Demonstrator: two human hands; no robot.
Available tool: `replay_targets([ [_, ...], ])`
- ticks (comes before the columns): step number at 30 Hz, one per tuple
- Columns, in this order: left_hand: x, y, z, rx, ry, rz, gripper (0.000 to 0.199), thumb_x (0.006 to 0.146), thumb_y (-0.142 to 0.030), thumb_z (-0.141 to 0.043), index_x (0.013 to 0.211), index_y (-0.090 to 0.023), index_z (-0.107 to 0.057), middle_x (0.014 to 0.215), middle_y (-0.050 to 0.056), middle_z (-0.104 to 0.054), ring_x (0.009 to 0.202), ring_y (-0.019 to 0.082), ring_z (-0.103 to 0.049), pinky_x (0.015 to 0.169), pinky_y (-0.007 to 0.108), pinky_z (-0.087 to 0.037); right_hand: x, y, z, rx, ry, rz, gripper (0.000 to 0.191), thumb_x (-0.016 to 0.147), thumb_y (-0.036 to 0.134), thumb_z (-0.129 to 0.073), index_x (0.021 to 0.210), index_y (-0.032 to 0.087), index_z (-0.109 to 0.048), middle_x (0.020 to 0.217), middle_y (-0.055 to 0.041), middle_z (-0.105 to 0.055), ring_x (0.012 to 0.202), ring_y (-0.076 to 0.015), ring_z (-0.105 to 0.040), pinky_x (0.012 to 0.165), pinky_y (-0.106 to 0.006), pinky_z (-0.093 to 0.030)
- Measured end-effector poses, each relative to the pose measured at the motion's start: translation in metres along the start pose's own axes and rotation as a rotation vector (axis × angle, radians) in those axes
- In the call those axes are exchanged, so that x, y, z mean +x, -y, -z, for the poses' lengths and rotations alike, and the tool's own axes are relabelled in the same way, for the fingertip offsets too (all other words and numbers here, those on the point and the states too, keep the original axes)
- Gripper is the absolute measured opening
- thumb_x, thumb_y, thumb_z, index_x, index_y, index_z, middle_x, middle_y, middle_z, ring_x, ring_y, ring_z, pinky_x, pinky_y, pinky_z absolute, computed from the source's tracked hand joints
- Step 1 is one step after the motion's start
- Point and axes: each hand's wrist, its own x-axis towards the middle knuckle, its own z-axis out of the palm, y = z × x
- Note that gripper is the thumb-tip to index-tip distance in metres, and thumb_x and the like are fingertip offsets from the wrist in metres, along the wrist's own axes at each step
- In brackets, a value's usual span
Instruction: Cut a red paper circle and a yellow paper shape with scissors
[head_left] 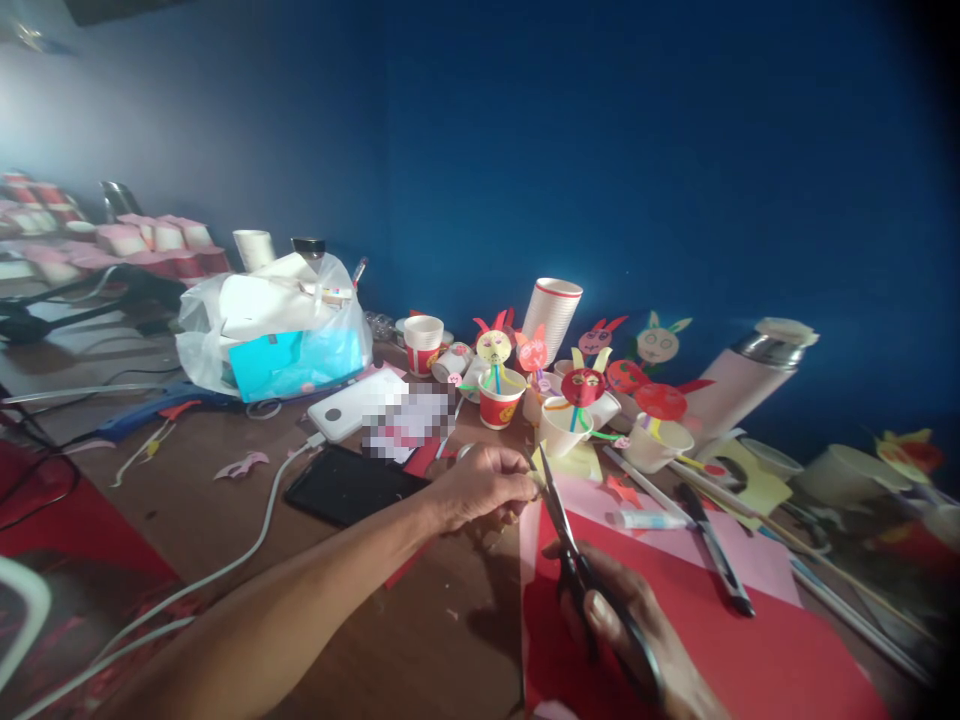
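My right hand grips the black handles of a pair of scissors, its blades parted and pointing up and away from me. Close to the blades, my left hand pinches a small pale yellow piece of paper, mostly covered by the fingers. Under the scissors lies red paper on top of pink paper. Just beyond both hands stand paper cups with rabbit-face cutouts, among them a white cup with a red face and a red cup with a yellow face.
A black phone and a white power bank with a cable lie left of my hands. A plastic bag stands behind them. At the right are a black marker and a leaning thermos. A blue wall closes off the back.
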Motion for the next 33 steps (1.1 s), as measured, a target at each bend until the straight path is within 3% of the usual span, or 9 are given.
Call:
replay_targets([
  [14, -0.0017, 0.0010, -0.0001, 0.028, 0.042, 0.032, 0.019, 0.065, -0.028, -0.060, 0.056, -0.015, -0.050, 0.046, -0.004, -0.050, 0.039, 0.005, -0.043, 0.040, 0.018, -0.030, -0.0016, 0.0044, -0.0009, 0.016, 0.013, -0.032, 0.055, 0.079, 0.061, -0.049, 0.109, 0.016, -0.051, 0.055, 0.0043, -0.046, 0.049, -0.0117, -0.040, 0.047, -0.024, -0.033],
  [20, -0.0018, -0.0018, -0.0011, 0.026, 0.044, 0.037, 0.020, 0.064, -0.029, -0.061, 0.055, -0.015, -0.050, 0.045, -0.003, -0.051, 0.039, 0.005, -0.044, 0.041, 0.017, -0.030, -0.0039, 0.0046, -0.0036, 0.038, -0.068, -0.058, 0.049, 0.078, 0.057, -0.052, 0.105, 0.016, -0.054, 0.054, 0.0041, -0.044, 0.047, -0.0113, -0.037, 0.045, -0.023, -0.031],
  [33, -0.0021, -0.0016, 0.0006, 0.033, 0.051, 0.053, 0.019, 0.063, -0.029, -0.061, 0.057, -0.015, -0.051, 0.047, -0.003, -0.052, 0.042, 0.006, -0.046, 0.043, 0.018, -0.032, -0.0049, 0.0059, -0.0047, 0.067, -0.079, -0.088, 0.050, 0.077, 0.055, -0.056, 0.105, 0.013, -0.055, 0.053, 0.0055, -0.040, 0.045, -0.0092, -0.034, 0.042, -0.022, -0.028],
])
